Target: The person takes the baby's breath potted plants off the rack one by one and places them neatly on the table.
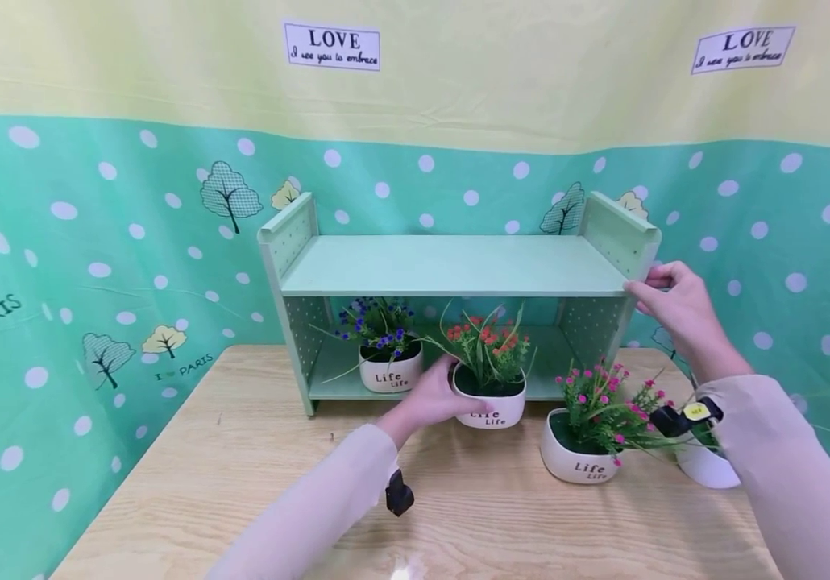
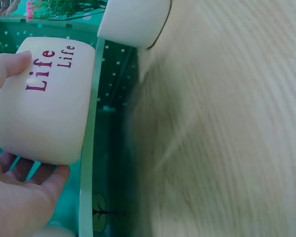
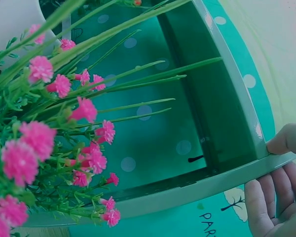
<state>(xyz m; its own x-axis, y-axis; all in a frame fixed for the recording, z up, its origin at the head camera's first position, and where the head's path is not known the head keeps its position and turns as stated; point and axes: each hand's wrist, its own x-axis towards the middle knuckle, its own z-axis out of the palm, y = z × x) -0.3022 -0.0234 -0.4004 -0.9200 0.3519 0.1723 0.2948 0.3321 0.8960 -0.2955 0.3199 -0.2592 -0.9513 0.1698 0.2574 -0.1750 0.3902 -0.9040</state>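
My left hand (image 1: pixel 429 396) grips a white pot with orange-red flowers (image 1: pixel 489 342) at the front of the lower tier of a pale green two-tier shelf (image 1: pixel 451 266). In the left wrist view the thumb presses the lettered face of the pot (image 2: pixel 59 113) while the fingers curl round its side. To its left, a pot with purple-blue flowers (image 1: pixel 390 372) stands on the lower tier. On the shelf's right side panel (image 3: pixel 227 177), my right hand (image 1: pixel 686 314) pinches the front edge between thumb and fingers.
A pot with pink flowers (image 1: pixel 580 451) stands on the wooden table (image 1: pixel 502 524), right of the held pot. Another white pot (image 1: pixel 708 466) is partly hidden behind my right sleeve. Behind the shelf hangs a green and yellow printed curtain (image 1: pixel 451 105).
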